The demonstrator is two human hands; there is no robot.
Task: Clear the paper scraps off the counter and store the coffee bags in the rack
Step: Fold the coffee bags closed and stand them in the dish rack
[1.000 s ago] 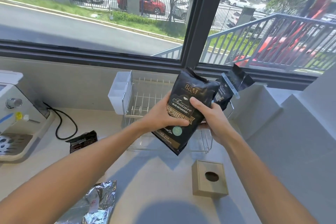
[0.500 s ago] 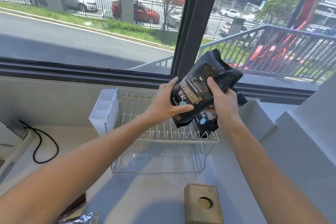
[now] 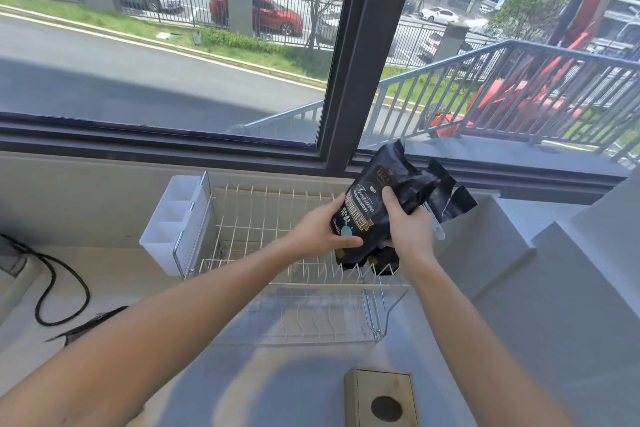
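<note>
A black coffee bag (image 3: 377,204) with gold lettering is tilted over the right end of the white wire rack (image 3: 263,229). My left hand (image 3: 322,232) grips its lower left side, thumb across the front. My right hand (image 3: 408,229) grips its right side. A second black coffee bag (image 3: 446,198) stands behind it in the rack's right end, mostly hidden. The front bag's bottom edge touches the rack's upright prongs. A black paper scrap (image 3: 86,326) lies on the counter at the left, partly behind my left forearm.
A white plastic cutlery holder (image 3: 173,218) hangs on the rack's left end. A black cable (image 3: 59,288) loops on the counter at far left. A tan box with a round hole (image 3: 381,399) sits at the near edge. A grey stepped wall (image 3: 554,270) rises on the right.
Both hands have lowered the front coffee bag a little toward the rack's right end, beside the second bag. The view has tilted up slightly.
</note>
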